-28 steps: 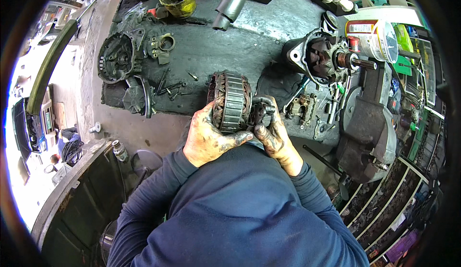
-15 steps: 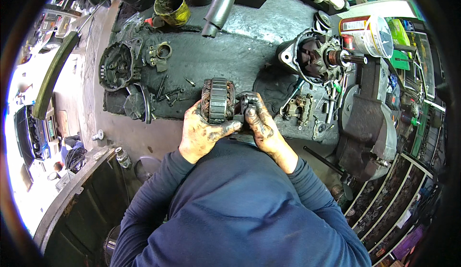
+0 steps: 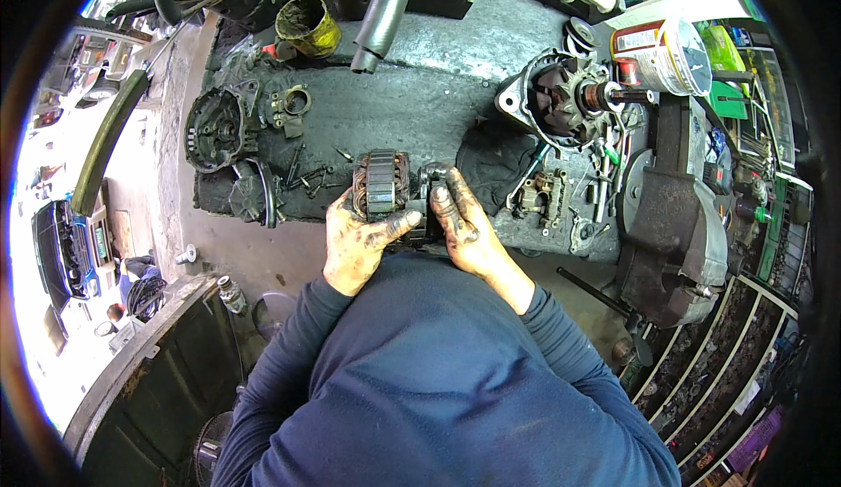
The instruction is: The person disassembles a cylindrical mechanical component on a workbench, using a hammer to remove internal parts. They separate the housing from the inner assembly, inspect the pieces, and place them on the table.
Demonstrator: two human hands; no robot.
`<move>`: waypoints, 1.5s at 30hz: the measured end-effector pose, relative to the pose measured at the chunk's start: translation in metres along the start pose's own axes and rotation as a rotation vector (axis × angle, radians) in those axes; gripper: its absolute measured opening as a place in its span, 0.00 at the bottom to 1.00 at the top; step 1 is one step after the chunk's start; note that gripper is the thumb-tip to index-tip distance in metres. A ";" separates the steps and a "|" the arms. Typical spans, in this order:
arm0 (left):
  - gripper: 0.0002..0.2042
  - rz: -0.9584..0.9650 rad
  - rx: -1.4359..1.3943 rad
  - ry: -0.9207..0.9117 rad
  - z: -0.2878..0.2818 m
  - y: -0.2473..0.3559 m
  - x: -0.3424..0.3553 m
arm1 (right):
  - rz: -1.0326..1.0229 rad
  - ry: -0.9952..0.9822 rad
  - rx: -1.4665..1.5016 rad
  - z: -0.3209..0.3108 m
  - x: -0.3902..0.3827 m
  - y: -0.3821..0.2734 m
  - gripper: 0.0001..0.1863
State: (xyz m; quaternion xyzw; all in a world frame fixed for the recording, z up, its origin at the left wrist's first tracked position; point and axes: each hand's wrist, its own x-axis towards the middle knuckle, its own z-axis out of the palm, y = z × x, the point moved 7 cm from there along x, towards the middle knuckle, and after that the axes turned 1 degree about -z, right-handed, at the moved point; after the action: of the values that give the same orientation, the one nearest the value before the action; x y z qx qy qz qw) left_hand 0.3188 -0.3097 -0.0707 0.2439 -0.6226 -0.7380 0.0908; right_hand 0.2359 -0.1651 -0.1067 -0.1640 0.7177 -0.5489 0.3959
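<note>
Copper-wound ring [image 3: 382, 180]: one, left hand [image 3: 354, 245] clasping; right hand [image 3: 473, 240] gripping one dark part [image 3: 432, 174].

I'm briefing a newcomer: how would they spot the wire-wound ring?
Find the dark workbench, then its near edge. There the left hand holds the wire-wound ring; its ribbed grey band and coppery windings set it apart from the darker part by the right hand.

A head-worn fisheye looks down over the workbench [image 3: 407, 106].

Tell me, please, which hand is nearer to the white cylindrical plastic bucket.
Right: in the picture, the right hand is below and left of the bucket; the left hand lies farther left.
</note>
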 end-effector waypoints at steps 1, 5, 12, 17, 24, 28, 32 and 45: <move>0.15 -0.012 -0.004 0.014 -0.001 -0.001 -0.001 | 0.022 0.006 -0.002 -0.001 -0.001 0.000 0.37; 0.14 0.077 0.162 0.030 -0.001 0.004 -0.002 | 0.074 0.030 0.002 -0.001 -0.004 0.000 0.37; 0.13 0.056 0.160 0.044 -0.002 0.000 -0.004 | 0.153 0.036 -0.052 0.001 -0.002 0.002 0.39; 0.11 0.113 0.257 0.021 -0.002 0.000 -0.002 | 0.134 0.100 0.024 0.002 -0.005 0.001 0.38; 0.10 0.081 0.246 0.014 -0.001 -0.004 -0.002 | 0.147 0.101 0.081 0.004 0.002 0.020 0.39; 0.10 0.190 0.409 -0.012 0.002 0.003 -0.002 | 0.115 0.098 0.066 0.004 0.004 0.021 0.40; 0.11 0.222 0.417 -0.025 0.001 0.002 0.002 | 0.111 0.114 0.041 0.002 0.003 0.017 0.42; 0.17 -0.328 -0.365 0.075 -0.010 -0.045 0.020 | 0.011 0.007 -0.019 -0.007 0.051 -0.015 0.32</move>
State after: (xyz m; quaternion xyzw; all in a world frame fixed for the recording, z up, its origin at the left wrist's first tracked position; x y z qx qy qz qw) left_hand 0.3135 -0.3174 -0.1203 0.3482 -0.4271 -0.8337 0.0354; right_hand 0.1958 -0.1997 -0.1125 -0.1618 0.7253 -0.5404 0.3946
